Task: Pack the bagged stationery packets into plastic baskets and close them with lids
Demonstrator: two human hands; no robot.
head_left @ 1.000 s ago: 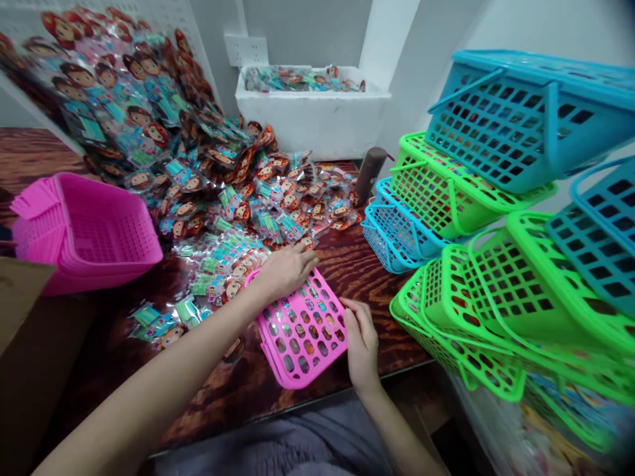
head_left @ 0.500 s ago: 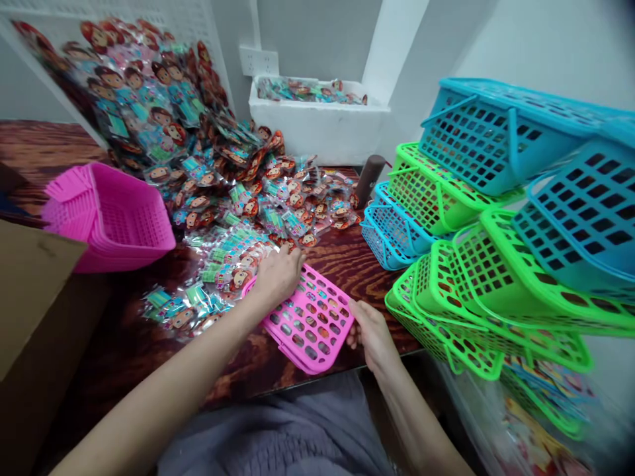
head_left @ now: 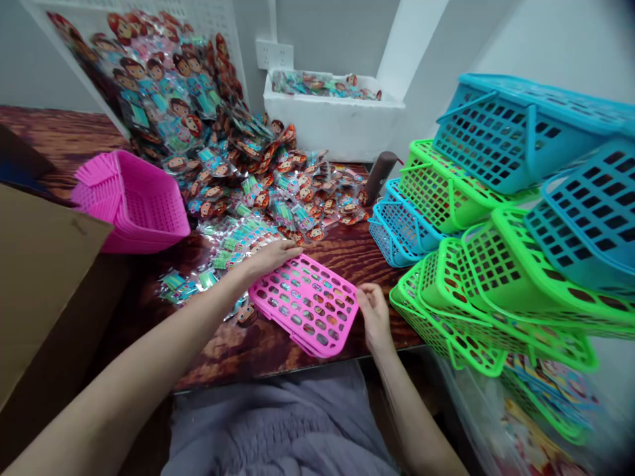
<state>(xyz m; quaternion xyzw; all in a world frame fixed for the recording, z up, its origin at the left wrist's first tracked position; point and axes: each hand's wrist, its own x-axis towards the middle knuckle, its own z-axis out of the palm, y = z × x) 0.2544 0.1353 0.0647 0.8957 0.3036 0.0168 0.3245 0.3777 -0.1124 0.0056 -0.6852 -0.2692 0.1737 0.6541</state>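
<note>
A pink plastic basket [head_left: 310, 305] lies bottom-up on the wooden table [head_left: 347, 254] near its front edge, with cartoon-doll packets showing through its holes. My left hand [head_left: 270, 256] lies flat on the basket's far left corner, fingers stretched out. My right hand [head_left: 373, 317] is at the basket's right edge, fingers loosely curled and touching or almost touching the rim. A large heap of doll packets [head_left: 238, 178] spreads behind the basket.
A stack of pink baskets [head_left: 131, 205] stands at the left, with a cardboard box [head_left: 40, 264] nearer me. Green baskets [head_left: 471, 291] and blue baskets [head_left: 516, 139] pile up on the right. A white foam box [head_left: 332, 122] of packets stands against the wall, a brown bottle [head_left: 380, 175] beside it.
The view has shifted a little. The pink basket now lies flatter on the table. My left hand has flattened on its far corner, and my right hand has slid from its near side to its right edge.
</note>
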